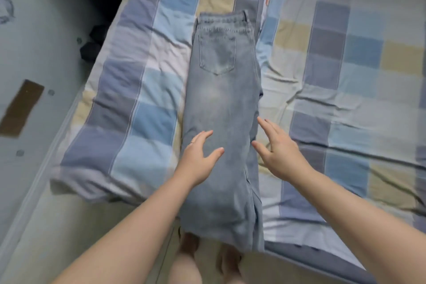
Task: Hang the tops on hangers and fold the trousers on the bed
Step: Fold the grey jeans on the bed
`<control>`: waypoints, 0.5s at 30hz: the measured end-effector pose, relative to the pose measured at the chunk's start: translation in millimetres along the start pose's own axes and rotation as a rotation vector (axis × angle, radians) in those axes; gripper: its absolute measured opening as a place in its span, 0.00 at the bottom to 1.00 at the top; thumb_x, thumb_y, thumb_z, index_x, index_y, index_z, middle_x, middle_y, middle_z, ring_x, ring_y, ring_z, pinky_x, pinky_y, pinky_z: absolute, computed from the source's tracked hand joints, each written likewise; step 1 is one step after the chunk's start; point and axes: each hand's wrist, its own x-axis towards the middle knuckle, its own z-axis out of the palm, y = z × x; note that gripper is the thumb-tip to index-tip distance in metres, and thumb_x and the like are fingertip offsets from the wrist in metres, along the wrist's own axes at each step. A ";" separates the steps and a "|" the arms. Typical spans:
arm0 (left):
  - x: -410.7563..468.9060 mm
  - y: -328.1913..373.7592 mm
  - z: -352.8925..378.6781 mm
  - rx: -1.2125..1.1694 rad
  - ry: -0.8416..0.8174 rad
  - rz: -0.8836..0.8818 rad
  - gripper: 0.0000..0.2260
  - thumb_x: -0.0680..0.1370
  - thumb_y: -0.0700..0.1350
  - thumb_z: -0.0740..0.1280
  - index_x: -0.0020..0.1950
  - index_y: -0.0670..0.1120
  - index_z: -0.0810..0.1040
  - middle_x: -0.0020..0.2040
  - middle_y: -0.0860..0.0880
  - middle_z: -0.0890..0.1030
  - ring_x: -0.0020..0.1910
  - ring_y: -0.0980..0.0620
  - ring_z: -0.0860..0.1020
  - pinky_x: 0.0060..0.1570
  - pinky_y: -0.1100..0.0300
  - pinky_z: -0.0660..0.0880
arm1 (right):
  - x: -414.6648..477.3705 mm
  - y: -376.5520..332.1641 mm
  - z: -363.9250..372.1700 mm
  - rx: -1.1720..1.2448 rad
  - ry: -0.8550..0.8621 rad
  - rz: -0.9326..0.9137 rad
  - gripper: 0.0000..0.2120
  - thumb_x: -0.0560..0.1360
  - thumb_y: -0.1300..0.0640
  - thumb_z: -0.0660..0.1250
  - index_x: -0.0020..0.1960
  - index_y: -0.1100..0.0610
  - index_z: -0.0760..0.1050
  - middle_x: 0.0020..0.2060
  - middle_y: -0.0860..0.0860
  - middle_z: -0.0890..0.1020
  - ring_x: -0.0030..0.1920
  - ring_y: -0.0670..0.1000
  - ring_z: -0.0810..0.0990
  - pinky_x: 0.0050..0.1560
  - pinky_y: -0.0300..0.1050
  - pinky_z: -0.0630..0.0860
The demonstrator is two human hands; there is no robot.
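A pair of light blue jeans (221,104) lies lengthwise on the bed, folded leg on leg, waistband at the far end and a back pocket facing up. The leg ends hang over the bed's near edge. My left hand (198,159) lies flat on the left leg part, fingers straight and spread. My right hand (279,150) is at the jeans' right edge with straight fingers; whether it touches the fabric I cannot tell. Neither hand holds anything. No tops or hangers are in sight.
The bed carries a checked cover (345,64) in blue, purple and beige, wrinkled around the jeans. A grey floor (41,57) lies to the left, with a brown patch (22,108) and a dark object (94,41) beside the bed.
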 end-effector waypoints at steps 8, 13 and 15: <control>-105.5 -113.3 64.0 -0.125 -0.030 -0.347 0.22 0.77 0.51 0.72 0.70 0.50 0.73 0.68 0.52 0.75 0.69 0.52 0.73 0.68 0.55 0.69 | -103.9 46.0 91.6 0.287 -0.143 0.245 0.27 0.81 0.50 0.65 0.78 0.48 0.62 0.71 0.49 0.74 0.72 0.50 0.71 0.68 0.44 0.66; -126.4 -190.9 84.0 -0.098 0.047 -0.537 0.28 0.76 0.50 0.74 0.72 0.47 0.69 0.71 0.47 0.74 0.71 0.48 0.71 0.69 0.53 0.68 | -130.9 90.9 168.9 0.324 -0.244 0.453 0.25 0.81 0.53 0.66 0.76 0.51 0.66 0.65 0.51 0.79 0.65 0.53 0.77 0.66 0.48 0.71; -123.3 -214.2 89.4 -0.062 0.072 -0.584 0.33 0.75 0.51 0.75 0.76 0.46 0.65 0.73 0.44 0.71 0.73 0.45 0.69 0.70 0.50 0.67 | -131.1 104.2 195.2 0.323 -0.249 0.487 0.26 0.80 0.55 0.67 0.76 0.52 0.66 0.66 0.51 0.78 0.65 0.53 0.77 0.67 0.49 0.71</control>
